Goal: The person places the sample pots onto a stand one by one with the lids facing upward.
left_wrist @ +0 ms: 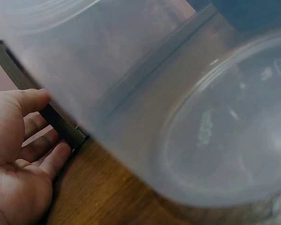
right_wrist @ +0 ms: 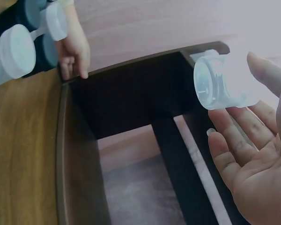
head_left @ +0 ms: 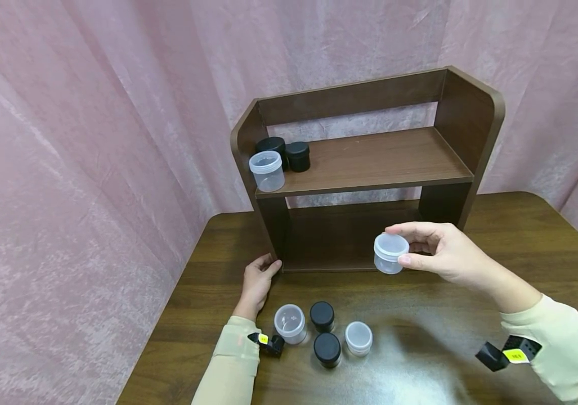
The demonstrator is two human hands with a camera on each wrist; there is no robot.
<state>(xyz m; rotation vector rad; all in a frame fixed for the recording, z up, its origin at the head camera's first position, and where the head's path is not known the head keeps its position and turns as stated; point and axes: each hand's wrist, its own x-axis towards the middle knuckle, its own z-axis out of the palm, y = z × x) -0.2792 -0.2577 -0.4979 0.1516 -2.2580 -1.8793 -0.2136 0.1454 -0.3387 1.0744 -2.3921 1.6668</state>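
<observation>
My right hand holds a small clear jar with a frosted lid between thumb and fingers, raised in front of the lower compartment. The right wrist view shows the same jar lying sideways against the fingertips. At the lower left corner of the brown wooden shelf, my left hand grips the edge of the side panel. Near the left wrist stand a clear jar, two black-lidded jars and another frosted-lid jar. A blurred clear jar covers much of the left wrist view.
On the upper board's left end stand a clear jar, a small black jar and a larger black jar, partly hidden. The shelf rests on a brown wooden table. Pink curtains hang behind and at left.
</observation>
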